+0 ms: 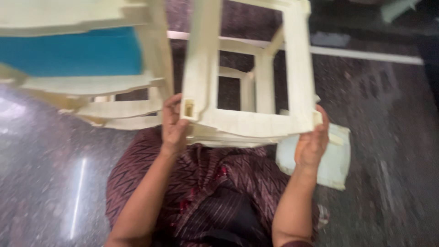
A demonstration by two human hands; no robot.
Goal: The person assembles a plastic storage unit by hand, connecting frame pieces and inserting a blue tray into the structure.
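Frame (pixel 249 121) held up over the lap, gripped at both lower corners
Left hand (pixel 173 126) and right hand (pixel 313 144) are clenched on its edges; a slip is judged likely to drop it against the stacked frames (pixel 91 87) just beside

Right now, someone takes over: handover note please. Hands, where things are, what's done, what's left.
Left hand: gripping the near left corner of the cream plastic stool, fingers wrapped over the frame.
Right hand: gripping the near right corner of the same stool.
The stool is held up off the dark speckled floor, tipped so its open frame faces the camera, above the lap.
A second cream stool with a blue panel sits to the left, apart from both hands. A pale cushion-like pad lies behind the right hand.
Done: stool lifted in both hands.
Left: stool not yet set down anywhere. The picture is blurred, so fine detail is unclear.
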